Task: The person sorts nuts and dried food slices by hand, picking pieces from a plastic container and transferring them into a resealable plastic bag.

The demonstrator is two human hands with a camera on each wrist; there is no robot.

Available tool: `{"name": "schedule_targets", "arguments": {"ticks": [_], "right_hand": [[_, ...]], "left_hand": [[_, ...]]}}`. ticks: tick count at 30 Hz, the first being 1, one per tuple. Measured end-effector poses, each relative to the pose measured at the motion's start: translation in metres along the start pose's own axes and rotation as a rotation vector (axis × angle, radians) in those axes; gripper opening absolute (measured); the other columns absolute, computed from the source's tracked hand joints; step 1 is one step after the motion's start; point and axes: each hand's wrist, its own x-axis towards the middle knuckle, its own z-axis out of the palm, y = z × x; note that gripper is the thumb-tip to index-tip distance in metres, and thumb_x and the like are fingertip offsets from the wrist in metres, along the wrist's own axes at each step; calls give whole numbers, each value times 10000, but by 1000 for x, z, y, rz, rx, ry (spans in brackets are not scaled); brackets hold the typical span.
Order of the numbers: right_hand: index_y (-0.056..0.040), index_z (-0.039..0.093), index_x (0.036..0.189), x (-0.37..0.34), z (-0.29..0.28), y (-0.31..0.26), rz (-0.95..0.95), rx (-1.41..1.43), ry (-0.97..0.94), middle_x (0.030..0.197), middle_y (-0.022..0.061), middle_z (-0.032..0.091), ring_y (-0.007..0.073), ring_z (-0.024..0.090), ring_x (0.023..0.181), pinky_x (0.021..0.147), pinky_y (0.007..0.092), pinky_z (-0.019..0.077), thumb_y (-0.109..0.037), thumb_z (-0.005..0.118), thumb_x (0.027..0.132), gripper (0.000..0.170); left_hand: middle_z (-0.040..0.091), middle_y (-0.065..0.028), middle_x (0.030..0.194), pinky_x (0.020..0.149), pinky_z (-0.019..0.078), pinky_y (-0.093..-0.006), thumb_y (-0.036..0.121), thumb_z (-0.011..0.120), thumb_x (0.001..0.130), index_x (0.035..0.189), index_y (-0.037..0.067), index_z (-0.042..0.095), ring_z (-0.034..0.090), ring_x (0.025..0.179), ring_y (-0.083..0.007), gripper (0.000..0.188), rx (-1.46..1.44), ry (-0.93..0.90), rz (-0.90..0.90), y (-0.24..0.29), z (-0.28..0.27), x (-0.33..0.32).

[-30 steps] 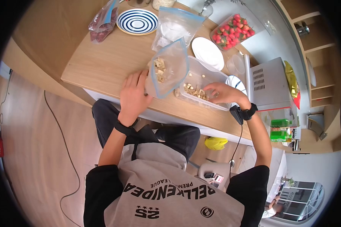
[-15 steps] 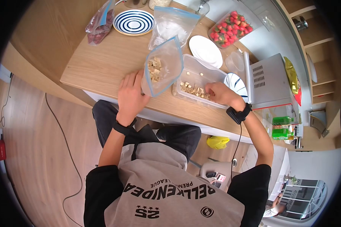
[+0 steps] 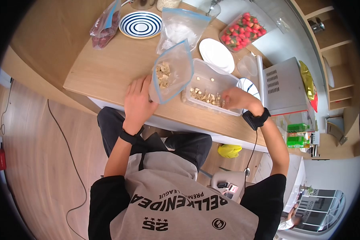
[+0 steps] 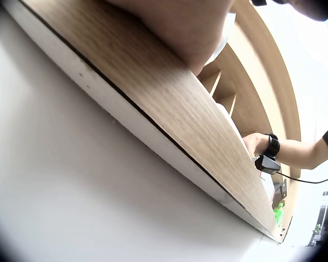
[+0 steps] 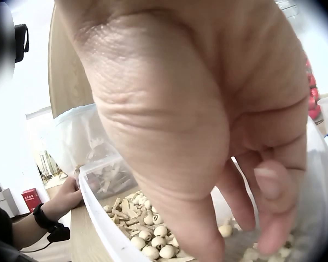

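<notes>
A clear plastic tub on the table holds pale round seeds and sliced pieces. Inside its right end is my right hand, fingers pointing down and loosely bent; the right wrist view shows nothing held between thumb and fingers. Left of the tub stands a blue-edged zip bag, mouth open, with pale flat pieces inside. My left hand grips the bag's near left side, its thumb by the lower edge. In the left wrist view only part of this hand shows.
Behind the bag lie another zip bag, a striped plate and a bag of dark red contents. White plates and a strawberry box stand behind the tub, a microwave to the right.
My right hand's fingers have dipped lower into the tub and drawn together, then shifted slightly right. My left hand keeps its place at the bag; the whole head view has shifted a little.
</notes>
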Motion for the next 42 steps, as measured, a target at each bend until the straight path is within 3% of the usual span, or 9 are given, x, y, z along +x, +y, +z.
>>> {"name": "schedule_targets", "arguments": {"ticks": [2,4,8,22,29,31,42], "right_hand": [[-3,733,954,1,2,-1,43,10,-25,878,199,726,368,708,861,763,428,550,-233,795,744,318],[-1,742,911,7,7,1,-14,-61,-60,828,176,735,323,718,779,700,405,559,-274,832,751,330],[-4,748,887,10,11,0,60,-153,-121,831,178,742,335,719,778,698,408,559,-244,816,759,280],[11,742,935,2,14,-5,-11,-42,-12,812,159,744,277,725,732,683,365,564,-156,791,797,222],[6,712,934,-2,10,-4,-31,-15,43,803,164,731,274,725,742,687,371,557,-148,798,814,214],[-27,719,911,-3,8,-2,-14,57,66,842,162,731,335,719,791,725,406,557,-138,777,802,166],[-19,732,979,-8,0,-7,15,67,170,895,172,747,324,738,839,765,399,574,-73,717,854,137]], "left_hand": [[660,-162,1101,886,509,-468,222,845,766,1210,-1,654,624,1036,-379,533,-5,-9,-15,0,0,-1],[663,-154,1152,917,505,-457,218,817,770,1269,6,636,625,1074,-365,571,11,-39,-31,-1,0,-4],[665,-147,1207,949,500,-448,221,790,778,1329,14,616,625,1117,-351,614,14,-76,-59,0,-1,-4],[667,-130,1195,947,497,-435,231,797,770,1336,27,617,628,1116,-328,628,30,-63,-55,0,-1,-4],[671,-132,1177,943,499,-433,218,797,763,1322,18,623,632,1102,-328,618,19,-48,-46,0,-1,-3],[671,-133,1176,943,499,-434,215,797,762,1320,17,623,632,1100,-329,617,19,-45,-43,0,-1,-3],[669,-139,1164,939,501,-436,202,788,767,1320,13,621,632,1090,-338,608,21,-50,-44,1,-2,-3]]}}
